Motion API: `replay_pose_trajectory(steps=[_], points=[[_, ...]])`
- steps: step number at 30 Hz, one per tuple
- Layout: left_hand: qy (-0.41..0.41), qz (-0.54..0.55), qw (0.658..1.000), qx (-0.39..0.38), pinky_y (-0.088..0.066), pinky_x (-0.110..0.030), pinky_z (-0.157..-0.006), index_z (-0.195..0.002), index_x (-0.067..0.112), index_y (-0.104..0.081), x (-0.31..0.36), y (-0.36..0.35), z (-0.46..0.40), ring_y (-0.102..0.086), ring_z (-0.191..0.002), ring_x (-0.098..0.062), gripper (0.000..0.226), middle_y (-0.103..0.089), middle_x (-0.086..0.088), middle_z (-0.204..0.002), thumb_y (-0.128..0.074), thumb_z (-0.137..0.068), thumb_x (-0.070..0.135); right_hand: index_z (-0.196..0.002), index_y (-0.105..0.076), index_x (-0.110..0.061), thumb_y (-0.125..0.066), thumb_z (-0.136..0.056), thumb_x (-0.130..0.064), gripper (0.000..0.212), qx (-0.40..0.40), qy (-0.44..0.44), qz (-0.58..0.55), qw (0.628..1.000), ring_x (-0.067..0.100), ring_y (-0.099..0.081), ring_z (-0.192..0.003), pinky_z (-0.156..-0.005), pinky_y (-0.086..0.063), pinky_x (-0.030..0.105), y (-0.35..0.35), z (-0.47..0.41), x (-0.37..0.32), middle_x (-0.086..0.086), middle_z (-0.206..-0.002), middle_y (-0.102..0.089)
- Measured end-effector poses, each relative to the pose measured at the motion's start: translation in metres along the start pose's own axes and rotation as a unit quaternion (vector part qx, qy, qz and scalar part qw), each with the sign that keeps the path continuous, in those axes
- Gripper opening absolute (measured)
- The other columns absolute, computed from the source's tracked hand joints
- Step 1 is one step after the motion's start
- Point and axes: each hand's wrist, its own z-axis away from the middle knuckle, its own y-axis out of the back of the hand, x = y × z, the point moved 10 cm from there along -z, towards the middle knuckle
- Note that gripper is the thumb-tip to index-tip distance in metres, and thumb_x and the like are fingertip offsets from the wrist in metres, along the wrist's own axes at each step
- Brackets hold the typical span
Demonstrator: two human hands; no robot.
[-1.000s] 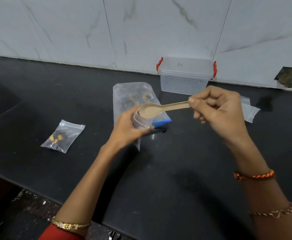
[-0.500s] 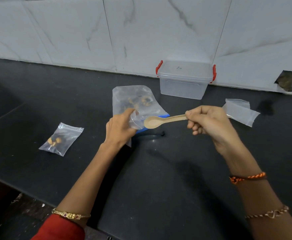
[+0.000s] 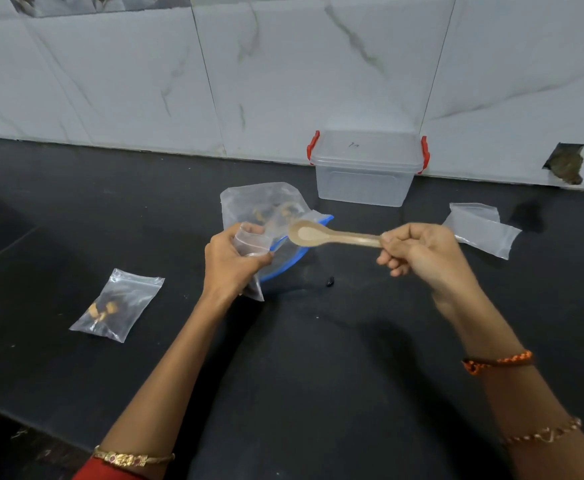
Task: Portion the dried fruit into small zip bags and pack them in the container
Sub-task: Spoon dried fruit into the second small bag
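Over the black worktop (image 3: 318, 375), my left hand (image 3: 229, 263) pinches a small clear zip bag (image 3: 252, 244) open; right hand (image 3: 422, 252) grips the empty wooden spoon (image 3: 321, 234), now lowered beside the big blue-zip fruit bag (image 3: 266, 209). One dark piece (image 3: 329, 280) lies spilled. Filled bag (image 3: 117, 304) waits left; lidded clear container (image 3: 365, 171) at the wall. Next scoop due.

Bare forearms. Red sleeve (image 3: 110, 471) at seven o'clock, gold bangle (image 3: 132, 459) beside it. Orange braided thread (image 3: 498, 362) and thin chain bracelet (image 3: 543, 435) at four o'clock.
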Motion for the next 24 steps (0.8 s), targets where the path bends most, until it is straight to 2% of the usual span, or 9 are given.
replay_pose_trajectory(steps=[4, 7, 9, 11, 14, 16, 18, 20, 24], points=[[-0.007, 0.007, 1.000, -0.016, -0.056, -0.032, -0.066, -0.090, 0.017, -0.066, 0.002, -0.006, 0.001, -0.062, -0.071, -0.017, 0.034, -0.065, -0.003, -0.078, -0.078, -0.064, 0.000, -0.069, -0.060, -0.014, -0.058, -0.088, -0.006, 0.020, 0.010, 0.010, 0.062, 0.998, 0.001, -0.052, -0.044, -0.047, -0.046, 0.015, -0.015, 0.003, 0.014, -0.002, -0.053, -0.062], [-0.020, 0.015, 1.000, -0.014, -0.055, -0.031, -0.062, -0.086, 0.020, -0.066, 0.005, -0.007, 0.002, -0.062, -0.066, -0.017, 0.032, -0.064, -0.003, -0.072, -0.081, -0.063, 0.003, -0.074, -0.061, -0.015, -0.059, -0.088, -0.012, 0.014, 0.049, 0.066, 0.129, 0.988, 0.008, -0.060, -0.057, -0.064, -0.051, 0.029, -0.029, 0.003, 0.006, -0.004, -0.057, -0.065], [-0.035, 0.025, 0.999, -0.011, -0.056, -0.030, -0.061, -0.084, 0.023, -0.065, 0.008, -0.008, 0.004, -0.062, -0.066, -0.016, 0.032, -0.065, -0.002, -0.072, -0.080, -0.064, 0.003, -0.082, -0.061, -0.012, -0.058, -0.089, -0.017, 0.008, 0.049, 0.129, 0.204, 0.969, 0.023, -0.065, -0.072, -0.072, -0.051, 0.036, -0.048, 0.002, -0.007, 0.005, -0.068, -0.068], [-0.060, 0.030, 0.998, -0.006, -0.055, -0.026, -0.062, -0.085, 0.023, -0.066, 0.012, -0.009, 0.007, -0.062, -0.066, -0.007, 0.031, -0.066, 0.009, -0.071, -0.077, -0.066, 0.000, -0.088, -0.059, -0.007, -0.062, -0.087, -0.023, 0.017, 0.055, 0.187, 0.333, 0.923, 0.036, -0.063, -0.076, -0.065, -0.050, 0.039, -0.074, 0.003, -0.022, 0.015, -0.075, -0.067], [-0.091, 0.050, 0.995, 0.006, -0.055, -0.026, -0.063, -0.082, 0.029, -0.064, 0.017, -0.008, 0.013, -0.062, -0.064, -0.003, 0.036, -0.066, 0.019, -0.068, -0.076, -0.067, -0.001, -0.057, -0.057, -0.010, -0.093, -0.037, -0.019, 0.042, 0.053, 0.236, 0.494, 0.835, 0.022, -0.055, -0.041, -0.032, -0.035, 0.023, -0.112, 0.005, -0.039, 0.005, -0.044, -0.053], [-0.139, 0.070, 0.988, 0.011, -0.055, -0.023, -0.065, -0.081, 0.033, -0.062, 0.026, -0.007, 0.019, -0.065, -0.066, -0.005, 0.035, -0.066, 0.023, -0.071, -0.079, -0.065, 0.008, -0.048, -0.055, -0.013, -0.089, -0.014, -0.009, 0.049, 0.035, 0.223, 0.511, 0.829, 0.016, -0.049, -0.033, -0.027, -0.027, 0.019, -0.128, -0.008, -0.027, 0.002, -0.037, -0.048], [-0.182, 0.082, 0.980, 0.005, -0.052, -0.015, -0.065, -0.082, 0.033, -0.060, 0.036, -0.010, 0.024, -0.064, -0.068, 0.000, 0.029, -0.066, 0.027, -0.074, -0.077, -0.061, 0.023, -0.055, -0.059, -0.010, -0.088, -0.023, -0.005, 0.044, 0.021, 0.207, 0.548, 0.810, 0.018, -0.056, -0.039, -0.031, -0.032, 0.018, -0.135, -0.006, -0.026, 0.006, -0.042, -0.054], [-0.183, 0.092, 0.979, -0.013, -0.050, -0.013, -0.065, -0.082, 0.034, -0.060, 0.037, -0.014, 0.025, -0.064, -0.070, 0.000, 0.025, -0.066, 0.027, -0.075, -0.071, -0.059, 0.032, -0.081, -0.062, -0.002, -0.078, -0.060, -0.001, 0.027, 0.002, 0.174, 0.548, 0.818, 0.026, -0.066, -0.065, -0.048, -0.046, 0.024, -0.140, -0.013, -0.018, 0.016, -0.069, -0.066], [-0.072, 0.112, 0.991, 0.021, -0.055, -0.022, -0.058, -0.078, 0.029, -0.064, 0.017, -0.003, 0.011, -0.064, -0.061, -0.004, 0.030, -0.068, 0.010, -0.070, -0.073, -0.069, 0.001, -0.081, -0.055, -0.004, -0.066, -0.078, -0.007, 0.011, 0.037, 0.150, 0.506, 0.848, 0.027, -0.059, -0.058, -0.047, -0.036, 0.029, -0.127, -0.013, -0.016, 0.014, -0.066, -0.060]])
